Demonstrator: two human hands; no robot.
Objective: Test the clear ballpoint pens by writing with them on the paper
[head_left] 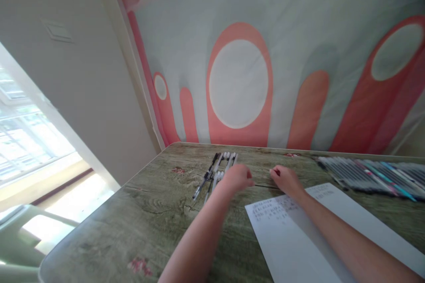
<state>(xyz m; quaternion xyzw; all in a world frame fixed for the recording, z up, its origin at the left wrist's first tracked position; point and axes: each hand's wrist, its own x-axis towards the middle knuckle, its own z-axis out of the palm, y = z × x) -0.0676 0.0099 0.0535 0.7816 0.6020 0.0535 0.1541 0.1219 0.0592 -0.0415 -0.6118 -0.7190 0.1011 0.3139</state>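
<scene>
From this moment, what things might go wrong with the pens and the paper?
The left hand is close to the smaller group of pens, so it might knock them out of place. The right forearm crosses the paper in this view; if they touch, the paper might shift or the writing might smudge.

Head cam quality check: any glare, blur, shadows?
Head view: window at left washed out by glare; left hand looks slightly soft; a shadow beside the right forearm darkens the paper, whose writing is too blurred to read.
</scene>
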